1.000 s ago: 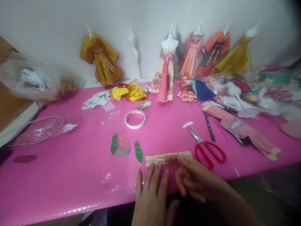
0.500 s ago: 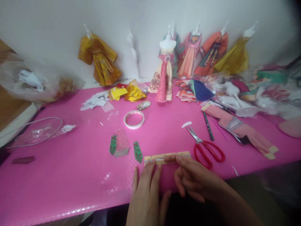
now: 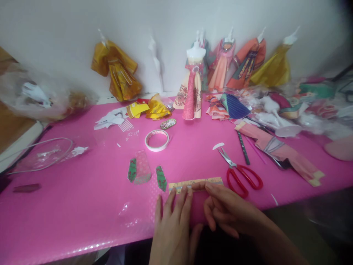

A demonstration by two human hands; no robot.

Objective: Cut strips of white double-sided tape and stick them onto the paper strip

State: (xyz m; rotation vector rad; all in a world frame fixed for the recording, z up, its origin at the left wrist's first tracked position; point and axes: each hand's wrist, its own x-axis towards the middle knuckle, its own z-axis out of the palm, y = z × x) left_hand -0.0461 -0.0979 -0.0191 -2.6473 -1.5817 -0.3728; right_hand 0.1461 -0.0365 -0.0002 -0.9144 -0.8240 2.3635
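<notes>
Strip (image 3: 179, 185), at 12 o'clock from me, seems best kept flat with light, even pressure, my left hand's (image 3: 174, 225) fingers parted upon it, my right hand (image 3: 226, 207) pinching or not, I cannot tell, its long axis nearly 9-to-3, neither end clearly leading.

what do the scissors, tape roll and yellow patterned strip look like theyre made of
Scissors: shiny silvery metal blades; smooth red handles, likely plastic.
Tape roll: smooth pale tape, likely on printed cardboard.
Strip: thin and flat with straight edges; paper or fabric, too blurred to tell.
</notes>
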